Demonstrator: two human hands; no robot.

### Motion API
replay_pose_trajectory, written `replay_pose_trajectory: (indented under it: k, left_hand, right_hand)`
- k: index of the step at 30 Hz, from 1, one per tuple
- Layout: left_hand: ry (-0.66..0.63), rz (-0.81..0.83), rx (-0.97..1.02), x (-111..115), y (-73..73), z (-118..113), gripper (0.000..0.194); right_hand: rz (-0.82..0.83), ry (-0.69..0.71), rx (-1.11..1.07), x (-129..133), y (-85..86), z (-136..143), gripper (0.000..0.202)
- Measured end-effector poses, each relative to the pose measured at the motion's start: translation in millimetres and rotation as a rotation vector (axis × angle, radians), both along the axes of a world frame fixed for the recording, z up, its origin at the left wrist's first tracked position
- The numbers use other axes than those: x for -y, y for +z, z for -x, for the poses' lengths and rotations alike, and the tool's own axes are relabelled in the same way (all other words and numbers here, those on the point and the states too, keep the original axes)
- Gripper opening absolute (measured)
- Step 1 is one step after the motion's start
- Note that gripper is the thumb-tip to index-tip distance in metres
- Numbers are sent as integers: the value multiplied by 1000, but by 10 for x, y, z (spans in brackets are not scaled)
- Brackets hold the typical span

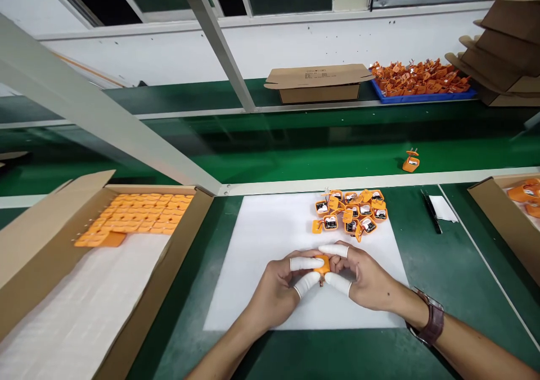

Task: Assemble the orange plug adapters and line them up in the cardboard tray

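Over the white sheet (261, 256), a small orange plastic plug housing (323, 265) is pinched between my two hands. My left hand (282, 287), with white finger cots on thumb and index finger, grips its left side. From the right, my right hand (363, 273) closes on it, also in white finger cots, with a watch on the wrist. A small metal bit pokes out at the near end of the housing. Just beyond my hands lies a cluster of open orange housings (352, 211), their lids hanging off and dark and white parts showing inside.
At left, an open carton (169, 273) holds rows of orange pieces on white lining. A black pen (431, 211) and a white paper slip lie at right, near another carton (502, 222). One orange unit (410, 161) stands on the green belt. A blue tray (426, 95) of orange parts sits behind.
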State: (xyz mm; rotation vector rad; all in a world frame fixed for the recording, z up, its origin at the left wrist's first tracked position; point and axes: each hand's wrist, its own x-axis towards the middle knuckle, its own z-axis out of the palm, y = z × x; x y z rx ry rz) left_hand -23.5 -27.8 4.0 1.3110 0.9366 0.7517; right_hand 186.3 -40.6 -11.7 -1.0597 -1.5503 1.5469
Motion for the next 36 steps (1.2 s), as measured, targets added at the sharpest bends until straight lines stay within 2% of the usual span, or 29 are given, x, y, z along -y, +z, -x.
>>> replay_pose_trajectory:
  k: [3, 6, 10, 14, 17, 19, 22, 24, 27, 30, 31, 34, 36]
  left_hand:
    - [27, -75, -28, 26, -26, -6, 18]
    - [48, -118, -33, 43, -43, -16, 18]
    - [40, -63, 9, 35, -28, -39, 18]
    - [58, 16, 45, 13, 2, -62, 21]
    - [46, -1, 12, -5, 3, -59, 23]
    - [30, -34, -21, -13, -12, -50, 23]
    - [7, -80, -73, -11, -49, -40, 23]
    - [-9, -117, -124, 1, -67, -37, 22]
    - [-22, -179, -189, 20, -65, -38, 21]
    - [-28, -213, -229, 28, -36, -41, 20]
    - [-32, -215, -240, 29, -26, -42, 20]
    - [-41, -217, -258, 28, -1, -46, 19]
    - [-48, -223, -262, 25, 14, -49, 18]
  right_hand:
    - [-39, 8, 29, 8, -27, -1, 54]
    - [-56, 21, 48, -4, -8, -8, 54]
    - [-36, 15, 57, -13, -2, 0, 45]
    - [-55, -52, 51, 15, -122, 44, 41]
    - [-64, -52, 41, 25, -119, 53, 40]
    - [-103, -1, 109, 28, 32, 29, 38]
    - [-248, 117, 391, 30, 434, -42, 32]
    - [-368, 136, 580, -22, 689, -134, 27]
    - [-502, -28, 734, -294, 868, -402, 29]
    - [-533, -375, 894, -772, 803, -791, 37]
    - [-528, -439, 920, -944, 752, -918, 42]
    - [-494, -481, 957, -1379, 585, -1197, 53]
    - [-450, -445, 959, -1563, 488, -1282, 55]
